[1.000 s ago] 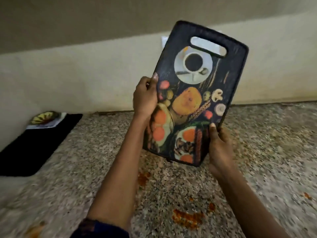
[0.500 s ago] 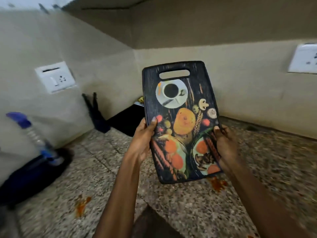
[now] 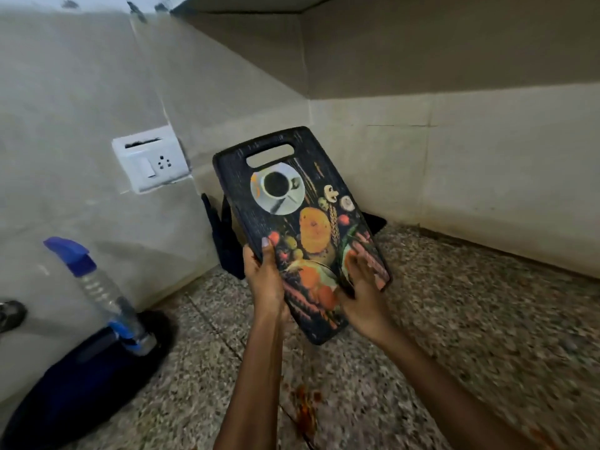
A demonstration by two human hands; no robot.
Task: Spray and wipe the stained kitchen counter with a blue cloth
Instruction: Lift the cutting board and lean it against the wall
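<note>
Both hands, left and right, grip a flat rounded-corner cutting board, tilted above speckled granite worktop; orange stain below; bare worktop rightward.

Single head view, looking forward and down, close over counter corner

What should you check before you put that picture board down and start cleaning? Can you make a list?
1. Cutting board held by both the left hand and the right hand: ok.
2. Board lifted clear of the counter: ok.
3. Spray bottle nearby, standing at the left: ok.
4. Blue cloth lying under the bottle: ok.
5. Orange stain uncovered for wiping: ok.
6. Liquid in the bottle: cannot tell.
</note>
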